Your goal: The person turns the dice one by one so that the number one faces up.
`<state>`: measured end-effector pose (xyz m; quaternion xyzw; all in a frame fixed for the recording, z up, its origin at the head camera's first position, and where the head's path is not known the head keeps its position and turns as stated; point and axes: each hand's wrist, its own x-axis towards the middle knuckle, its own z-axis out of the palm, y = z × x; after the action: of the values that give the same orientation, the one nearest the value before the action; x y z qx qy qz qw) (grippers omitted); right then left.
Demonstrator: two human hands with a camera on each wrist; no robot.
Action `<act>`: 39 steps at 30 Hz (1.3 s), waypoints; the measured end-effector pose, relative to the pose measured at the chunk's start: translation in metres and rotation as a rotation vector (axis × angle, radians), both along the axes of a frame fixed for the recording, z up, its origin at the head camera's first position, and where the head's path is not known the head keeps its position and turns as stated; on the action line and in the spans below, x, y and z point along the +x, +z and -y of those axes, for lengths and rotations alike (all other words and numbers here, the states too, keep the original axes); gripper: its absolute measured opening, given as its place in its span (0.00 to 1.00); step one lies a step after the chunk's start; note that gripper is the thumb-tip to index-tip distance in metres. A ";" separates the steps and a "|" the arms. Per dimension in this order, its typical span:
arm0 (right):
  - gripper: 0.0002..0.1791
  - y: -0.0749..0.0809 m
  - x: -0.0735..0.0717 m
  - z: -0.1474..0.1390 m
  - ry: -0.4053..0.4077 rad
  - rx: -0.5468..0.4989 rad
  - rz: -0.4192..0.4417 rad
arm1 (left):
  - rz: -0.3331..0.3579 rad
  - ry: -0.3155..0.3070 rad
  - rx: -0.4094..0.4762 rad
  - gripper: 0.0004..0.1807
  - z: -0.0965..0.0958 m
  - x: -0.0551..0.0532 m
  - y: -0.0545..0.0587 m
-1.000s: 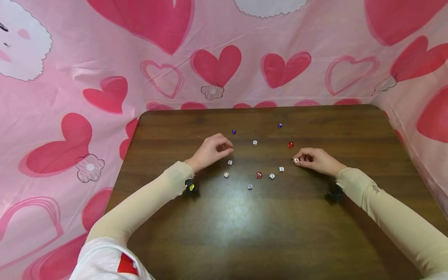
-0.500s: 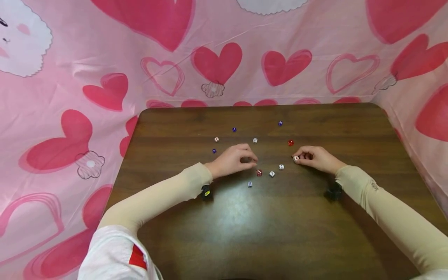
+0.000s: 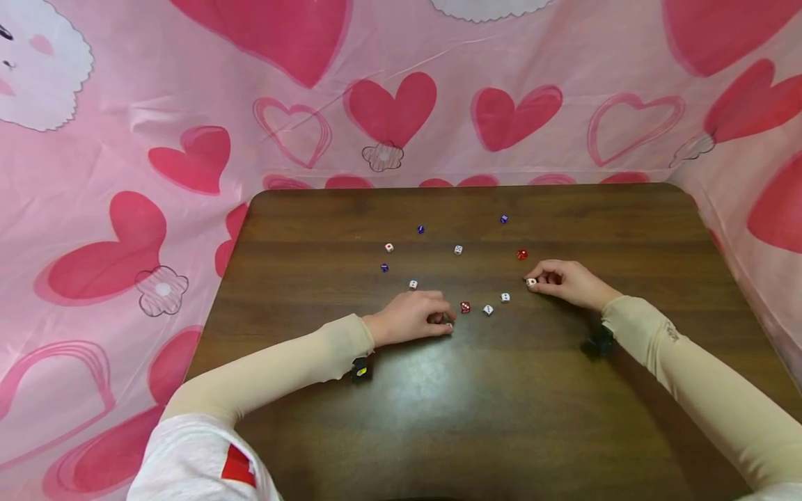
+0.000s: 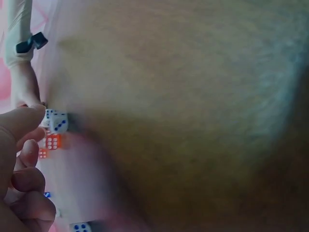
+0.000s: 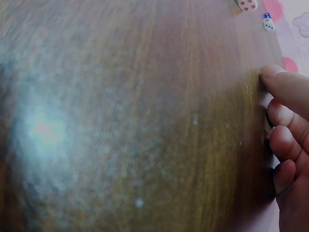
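Note:
My left hand (image 3: 412,317) reaches low over the middle of the table. Its thumb and fingers close around a white die (image 3: 449,326), mostly covered in the head view. Two white dice overlap by its fingertips in the left wrist view, the front one with blue pips (image 4: 59,123). Over on the right, my right hand (image 3: 567,284) pinches a white die with a red pip (image 3: 531,282) between thumb and index finger; that die is hidden in the right wrist view. Between the hands lie a red die (image 3: 465,307) and two white dice, one left (image 3: 488,310) and one right (image 3: 505,298).
Behind the hands sit a blue die (image 3: 420,229), another blue die (image 3: 504,219), a white die (image 3: 459,250) and a red die (image 3: 523,255). Around the left wrist's far side are a white die (image 3: 413,284), a blue die (image 3: 385,267) and a red-pipped die (image 3: 389,248).
My left hand first moved right across the table, then came nearer the body onto the front white die, uncovering a white die behind it. The right hand has kept its place and its die.

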<state>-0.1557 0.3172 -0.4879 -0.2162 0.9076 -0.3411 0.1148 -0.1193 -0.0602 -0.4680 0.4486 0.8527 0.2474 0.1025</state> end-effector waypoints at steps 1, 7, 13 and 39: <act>0.07 0.000 0.000 0.000 -0.001 -0.003 -0.004 | -0.006 0.003 -0.003 0.07 0.000 0.001 -0.001; 0.07 -0.001 0.000 -0.001 0.008 -0.024 -0.034 | -0.002 0.045 -0.003 0.08 0.001 0.006 -0.007; 0.07 -0.003 0.000 0.001 0.014 -0.029 -0.027 | 0.033 0.096 -0.033 0.09 0.001 0.008 -0.013; 0.07 -0.004 0.001 -0.001 0.019 -0.024 -0.041 | 0.093 0.086 0.012 0.09 -0.002 0.010 -0.015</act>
<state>-0.1551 0.3177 -0.4921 -0.2333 0.9035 -0.3463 0.0969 -0.1093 -0.0578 -0.4825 0.4002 0.8639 0.2775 0.1287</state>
